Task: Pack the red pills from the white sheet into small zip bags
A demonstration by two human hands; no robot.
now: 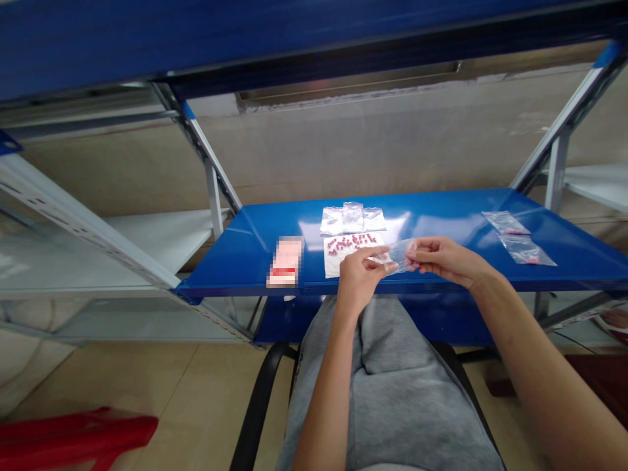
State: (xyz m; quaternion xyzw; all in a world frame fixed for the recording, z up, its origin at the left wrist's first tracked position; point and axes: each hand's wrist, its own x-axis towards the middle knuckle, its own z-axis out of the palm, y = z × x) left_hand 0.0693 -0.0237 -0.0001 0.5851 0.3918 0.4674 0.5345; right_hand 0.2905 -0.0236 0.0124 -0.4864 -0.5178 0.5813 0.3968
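Note:
Between my two hands a small clear plastic bag (401,256) is held above the front edge of the blue shelf. My left hand (362,271) pinches one end of the bag between thumb and fingers. At the other end, my right hand (439,257) has its fingers closed on the bag, with something reddish showing at the fingertips. Just beyond my left hand lies a white sheet (336,266) with many small red beads (347,243) scattered over it. Several flat clear bags (352,217) lie behind the sheet.
Two clear bags with red pieces inside, one (507,223) behind the other (528,251), lie on the right of the blue shelf (436,212). A blurred-out pinkish rectangle (286,260) lies to the left. Metal uprights frame both sides, and another blue shelf (294,39) hangs overhead.

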